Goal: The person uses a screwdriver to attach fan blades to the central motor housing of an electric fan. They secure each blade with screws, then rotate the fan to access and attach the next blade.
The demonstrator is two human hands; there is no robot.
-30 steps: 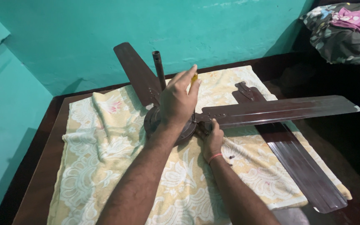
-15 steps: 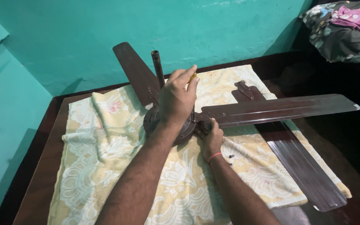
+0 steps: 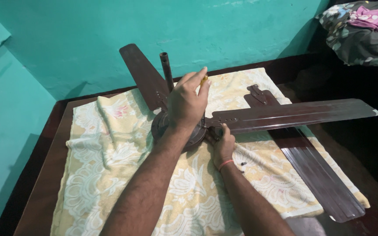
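A brown ceiling fan lies on a yellow patterned towel [image 3: 106, 175], its motor housing [image 3: 158, 126] under my left hand. My left hand [image 3: 187, 105] is closed around a yellow-handled screwdriver [image 3: 204, 80] held upright over the motor. My right hand [image 3: 224, 146], with a red thread at the wrist, grips the root of the long blade [image 3: 294, 114] where it meets the motor. A second blade [image 3: 141, 74] points to the back left. The down rod [image 3: 167, 72] stands up beside it. The screwdriver tip is hidden.
A loose fan blade [image 3: 316, 175] lies on the towel at the right, under the attached one. A small dark screw [image 3: 243, 164] rests near my right wrist. The dark wooden table [image 3: 40, 192] meets teal walls. Flowered bedding [image 3: 364, 30] sits at the top right.
My left fingers shift slightly around the yellow handle. My right hand and the fan stay where they were.
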